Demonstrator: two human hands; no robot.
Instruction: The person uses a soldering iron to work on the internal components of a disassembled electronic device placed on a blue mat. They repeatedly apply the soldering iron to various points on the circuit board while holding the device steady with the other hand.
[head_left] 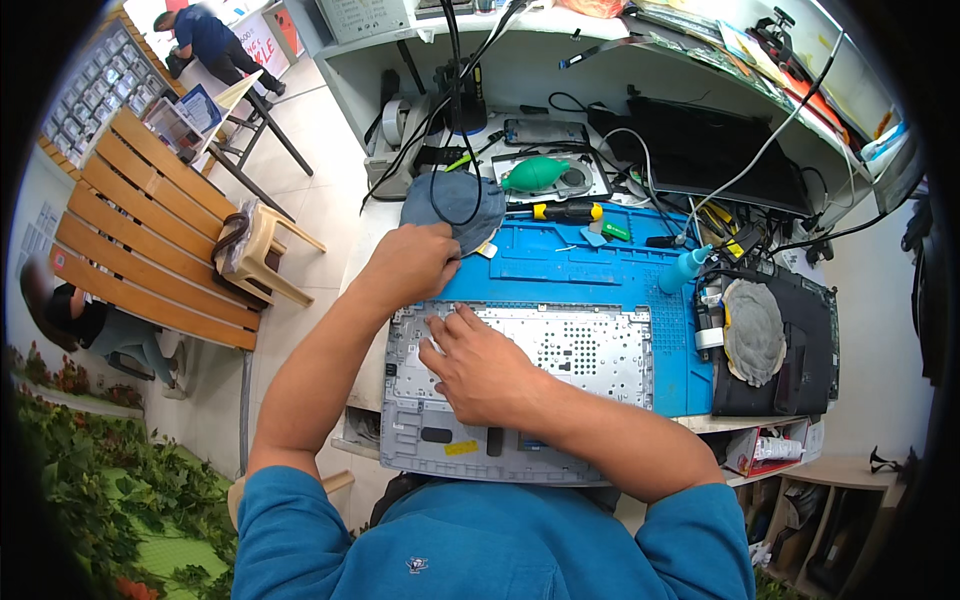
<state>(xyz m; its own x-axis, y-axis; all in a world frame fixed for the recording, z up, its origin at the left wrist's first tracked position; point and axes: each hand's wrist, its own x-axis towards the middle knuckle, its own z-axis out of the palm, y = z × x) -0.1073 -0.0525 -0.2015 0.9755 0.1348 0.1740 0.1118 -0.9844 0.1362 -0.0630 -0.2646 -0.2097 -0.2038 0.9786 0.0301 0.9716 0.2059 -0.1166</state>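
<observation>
A silver-grey laptop case part, with a perforated metal sheet and a yellow sticker, lies on the blue work mat right in front of me. My right hand rests on its left half, fingers spread and bent against the metal. Farther left, my left hand is closed at the near edge of a round grey-blue cloth pad. Its fingertips are mostly hidden, so whatever sits between them does not show. A small pale piece lies beside that pad.
Behind the mat are a screwdriver, a green air blower and a dark monitor. To the right stand a teal bottle and a black laptop bearing another grey pad. Black cables hang over the left pad.
</observation>
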